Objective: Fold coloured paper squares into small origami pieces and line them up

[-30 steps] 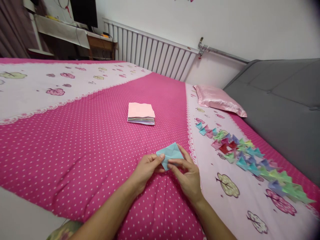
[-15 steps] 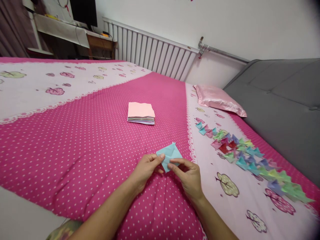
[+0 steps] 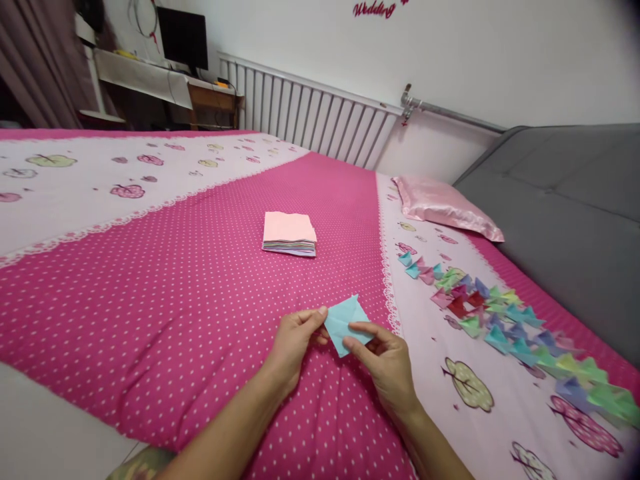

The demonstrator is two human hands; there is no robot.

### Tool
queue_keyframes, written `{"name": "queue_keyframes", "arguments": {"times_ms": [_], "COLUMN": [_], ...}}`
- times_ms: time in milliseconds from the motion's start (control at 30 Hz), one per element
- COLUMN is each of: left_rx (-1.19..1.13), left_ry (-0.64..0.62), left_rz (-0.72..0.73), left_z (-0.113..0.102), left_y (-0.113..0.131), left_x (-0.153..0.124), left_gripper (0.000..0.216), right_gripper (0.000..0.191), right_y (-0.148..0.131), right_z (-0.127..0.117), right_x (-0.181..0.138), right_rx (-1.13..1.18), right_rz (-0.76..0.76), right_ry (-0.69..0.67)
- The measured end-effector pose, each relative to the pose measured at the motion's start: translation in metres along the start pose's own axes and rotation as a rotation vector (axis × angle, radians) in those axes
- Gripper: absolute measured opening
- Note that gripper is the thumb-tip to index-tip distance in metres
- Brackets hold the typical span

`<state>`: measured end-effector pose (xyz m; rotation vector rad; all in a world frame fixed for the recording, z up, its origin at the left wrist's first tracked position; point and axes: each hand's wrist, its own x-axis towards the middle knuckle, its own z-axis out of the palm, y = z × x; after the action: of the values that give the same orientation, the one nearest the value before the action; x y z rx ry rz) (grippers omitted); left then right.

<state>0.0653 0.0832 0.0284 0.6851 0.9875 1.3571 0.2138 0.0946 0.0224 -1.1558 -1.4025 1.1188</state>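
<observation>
A partly folded light blue paper (image 3: pixel 345 318) lies low over the pink dotted bedspread (image 3: pixel 190 267). My left hand (image 3: pixel 295 343) pinches its left corner between thumb and fingers. My right hand (image 3: pixel 384 363) pinches its lower right edge, fingers curled. A stack of coloured paper squares with a pink sheet on top (image 3: pixel 290 234) lies farther up the bed. A long row of folded paper pieces in several colours (image 3: pixel 505 319) lies to the right on the pale strip of the cover.
A pink satin pillow (image 3: pixel 445 208) lies at the head of the bed against a grey padded headboard (image 3: pixel 570 220). A white radiator (image 3: pixel 305 117) lines the far wall. A desk with a dark monitor (image 3: pixel 183 40) stands at the back left.
The view has shifted slightly up and left. My hands still hold the blue paper; my right fingers have slid down to its lower edge and the paper looks a little narrower.
</observation>
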Motion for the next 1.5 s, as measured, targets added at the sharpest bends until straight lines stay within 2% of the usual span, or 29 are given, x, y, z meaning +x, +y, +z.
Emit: {"name": "queue_keyframes", "arguments": {"times_ms": [200, 667, 833, 1000, 1133, 1267, 1500], "left_rx": [0.01, -0.032, -0.14, -0.019, 0.032, 0.049, 0.042], "left_ry": [0.044, 0.042, 0.126, 0.028, -0.064, -0.048, -0.051], "left_rz": [0.018, 0.035, 0.003, 0.032, 0.042, -0.014, -0.033], "left_z": [-0.001, 0.0, -0.002, 0.001, 0.005, 0.006, 0.005], "left_y": [-0.002, -0.003, 0.002, 0.003, 0.002, 0.001, 0.001], "left_x": [0.001, 0.001, 0.003, -0.003, -0.008, -0.007, -0.004], "left_gripper": [0.033, 0.035, 0.032, 0.04, 0.033, 0.023, 0.023], "right_gripper": [0.028, 0.033, 0.039, 0.045, 0.047, 0.045, 0.038], "right_y": [0.002, -0.003, -0.004, -0.004, -0.002, -0.002, 0.001], "right_z": [0.001, 0.002, 0.001, 0.001, 0.001, 0.0, 0.0], "right_x": [0.0, -0.002, 0.0, 0.001, 0.0, 0.0, 0.0], "right_rx": [0.026, 0.092, 0.098, 0.137, 0.143, 0.111, 0.035], "right_rz": [0.025, 0.055, 0.061, 0.067, 0.066, 0.044, -0.029], "right_ry": [0.0, -0.017, 0.025, 0.015, 0.017, 0.008, -0.042]}}
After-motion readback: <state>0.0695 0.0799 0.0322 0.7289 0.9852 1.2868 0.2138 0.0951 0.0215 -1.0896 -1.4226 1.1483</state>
